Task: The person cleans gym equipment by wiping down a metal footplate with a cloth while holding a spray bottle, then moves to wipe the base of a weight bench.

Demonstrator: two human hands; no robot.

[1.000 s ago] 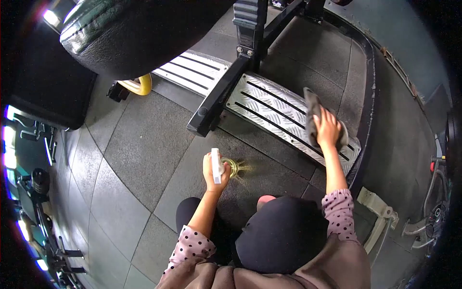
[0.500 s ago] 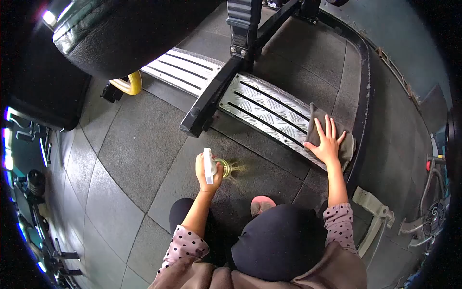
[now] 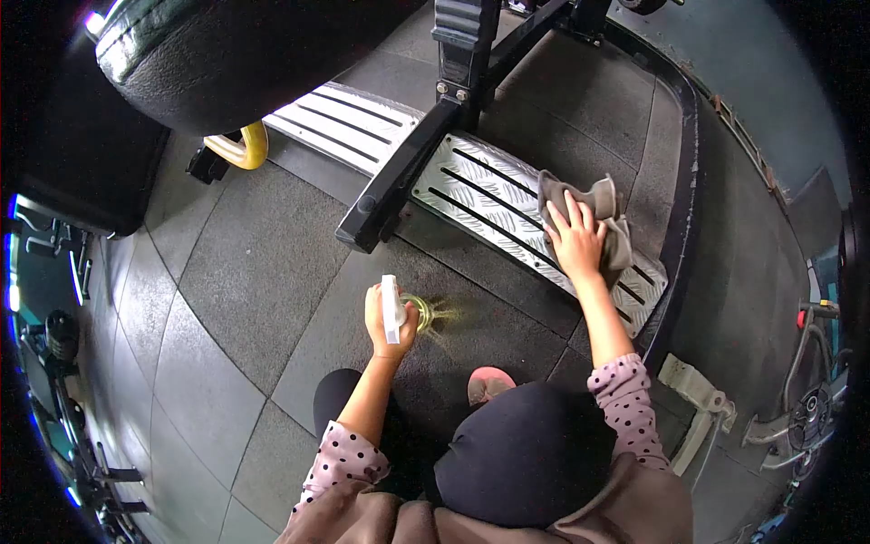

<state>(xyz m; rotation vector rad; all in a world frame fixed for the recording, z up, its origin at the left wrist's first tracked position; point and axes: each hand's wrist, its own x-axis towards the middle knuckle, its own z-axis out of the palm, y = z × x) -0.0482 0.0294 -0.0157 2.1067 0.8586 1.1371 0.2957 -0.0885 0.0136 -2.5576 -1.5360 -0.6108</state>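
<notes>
My left hand (image 3: 390, 317) is wrapped round a spray bottle (image 3: 392, 308) with a white head and a see-through body holding yellowish liquid. The bottle is upright above the dark floor tiles, and my fingers partly hide it. My right hand (image 3: 575, 240) presses a crumpled grey-brown cloth (image 3: 605, 204) onto a silver metal footplate (image 3: 494, 199) with black grip strips. My fingers lie over the cloth, which bunches up beyond them and hides part of the plate. The plate's right end shows bare beside my wrist.
A black frame beam (image 3: 399, 181) separates this plate from a second footplate (image 3: 349, 127). A black padded cushion (image 3: 227, 63) looms at upper left, above a yellow curved handle (image 3: 245, 150). A curved black rail (image 3: 691, 163) runs along the right. A beige metal foot (image 3: 693, 385) stands lower right.
My right hand has slid left and up along the footplate with the cloth, which is more bunched now. The plate's right end has come into sight. My left hand keeps its hold on the bottle.
</notes>
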